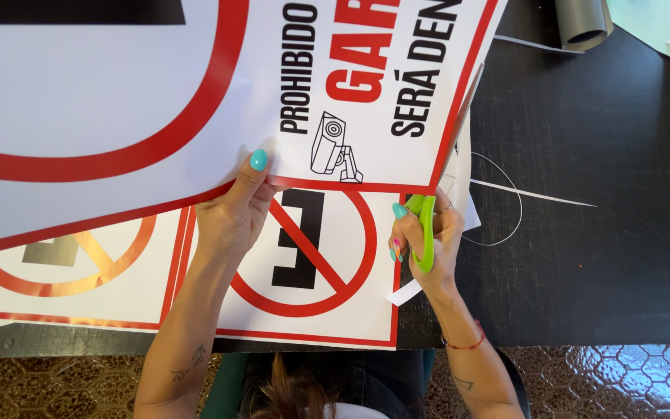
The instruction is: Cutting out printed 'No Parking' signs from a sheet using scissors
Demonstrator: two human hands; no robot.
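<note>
Far left: glossy white prohibition signs with red circles (pixel 79 268) lie flat on the black table (pixel 583 256). Left hand (pixel 234 213) pinches the lower edge of a large white printed sheet with red border (pixel 118 93), thumb on top, sheet lifted over the flat signs. Right hand (pixel 426 237) is closed around green-handled scissors (pixel 426 225), blades along the sheet's right edge. Thin white offcut strips (pixel 537 194) right; grey roll (pixel 583 23) top right.

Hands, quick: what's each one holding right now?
Left hand: closed on the lifted printed sheet, at its red-bordered edge.
Right hand: closed on green-handled scissors.
</note>
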